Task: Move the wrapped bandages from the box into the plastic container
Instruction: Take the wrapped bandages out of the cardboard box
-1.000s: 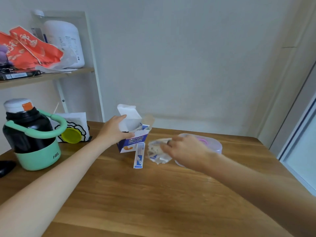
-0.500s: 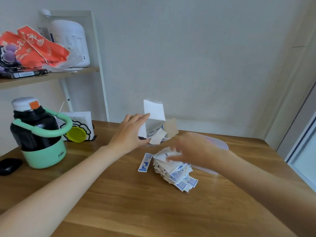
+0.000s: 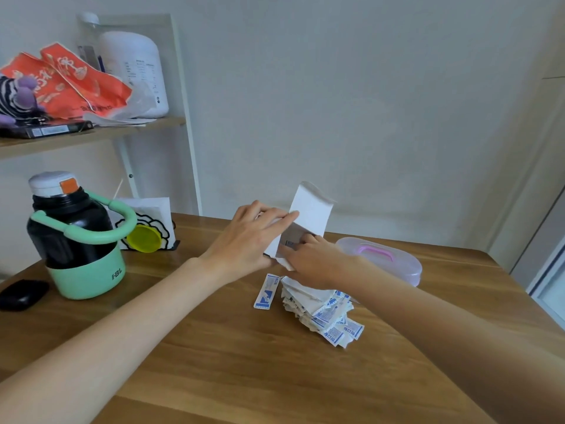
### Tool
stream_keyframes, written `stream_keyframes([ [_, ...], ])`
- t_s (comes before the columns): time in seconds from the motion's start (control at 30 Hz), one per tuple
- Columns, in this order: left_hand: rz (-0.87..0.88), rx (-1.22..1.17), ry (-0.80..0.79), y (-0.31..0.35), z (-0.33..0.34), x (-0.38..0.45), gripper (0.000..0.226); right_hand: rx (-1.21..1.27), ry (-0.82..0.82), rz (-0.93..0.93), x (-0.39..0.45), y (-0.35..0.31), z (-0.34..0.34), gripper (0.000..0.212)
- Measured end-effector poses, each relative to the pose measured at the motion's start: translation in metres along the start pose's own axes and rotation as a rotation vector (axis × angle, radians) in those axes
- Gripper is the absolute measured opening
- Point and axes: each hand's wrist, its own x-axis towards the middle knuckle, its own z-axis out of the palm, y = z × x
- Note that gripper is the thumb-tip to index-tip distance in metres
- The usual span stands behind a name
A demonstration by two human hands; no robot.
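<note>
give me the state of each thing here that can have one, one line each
box: open, flap up, held off the table by both hands
left hand: holds the box's side
right hand: grips the box's lower end
wrapped bandages: out, piled on the table
plastic container: lid on
black and green jug: upright, capped

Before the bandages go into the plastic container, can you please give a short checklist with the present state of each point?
1. Bandages out of the box: ok. A pile of wrapped bandages lies on the table, and one single bandage lies beside it.
2. Box empty: cannot tell. The box is held up with its flap open; its inside is hidden.
3. Hands free: not ok. The left hand holds the box and the right hand is at its lower end; its grip is unclear.
4. Container open: not ok. The plastic container has its lid on.
5. Container within reach: ok, probably; it stands just behind the right hand.
</note>
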Motion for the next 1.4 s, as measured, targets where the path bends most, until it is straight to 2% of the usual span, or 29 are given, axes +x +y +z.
stream_keyframes([
  [0.13, 0.029, 0.002, 0.078, 0.000, 0.002, 0.002, 0.087, 0.043, 0.067, -0.025, -0.010, -0.001, -0.005, 0.040],
  [0.23, 0.023, 0.011, 0.084, 0.000, 0.002, 0.002, 0.085, 0.045, 0.141, -0.039, -0.016, -0.002, -0.006, 0.044],
  [0.37, -0.012, 0.029, 0.066, -0.004, 0.003, 0.000, 0.086, 0.198, 0.202, -0.026, -0.011, 0.000, 0.000, 0.059],
  [0.5, -0.069, 0.057, 0.063, -0.014, 0.004, -0.006, 0.091, 0.321, 0.230, -0.045, -0.011, 0.006, 0.006, 0.051],
  [0.67, -0.059, 0.125, 0.051, -0.022, 0.010, -0.011, 0.092, 0.208, 0.125, -0.083, -0.016, 0.015, 0.017, 0.046],
  [0.73, -0.071, 0.134, 0.060, -0.027, 0.013, -0.012, 0.094, 0.171, 0.129, -0.095, -0.018, 0.022, 0.019, 0.046],
  [0.83, -0.083, 0.135, 0.069, -0.032, 0.016, -0.014, 0.094, 0.193, 0.275, -0.125, -0.020, 0.030, 0.015, 0.044],
  [0.93, -0.090, 0.103, 0.064, -0.028, 0.019, -0.015, 0.095, 0.238, 0.483, -0.146, -0.017, 0.018, 0.009, 0.030],
  [1.0, -0.062, 0.086, 0.071, -0.022, 0.018, -0.015, 0.094, 0.143, 0.524, -0.200, -0.008, 0.005, 0.012, 0.035],
  [1.03, -0.027, 0.089, 0.083, -0.019, 0.016, -0.014, 0.092, 0.069, 0.461, -0.219, -0.001, 0.001, 0.016, 0.043],
  [1.1, 0.062, 0.106, 0.111, -0.014, 0.012, -0.012, 0.089, -0.020, 0.203, -0.127, 0.009, -0.003, 0.015, 0.062],
  [1.17, 0.126, 0.129, 0.132, -0.012, 0.007, -0.012, 0.087, -0.099, 0.066, -0.032, 0.015, -0.003, 0.011, 0.064],
  [1.27, 0.120, 0.171, 0.127, -0.016, 0.007, -0.013, 0.088, -0.221, 0.058, -0.044, 0.020, -0.004, 0.012, 0.044],
  [1.4, 0.039, 0.138, 0.125, -0.021, 0.012, -0.016, 0.090, -0.171, 0.135, -0.092, 0.017, -0.001, 0.010, 0.034],
])
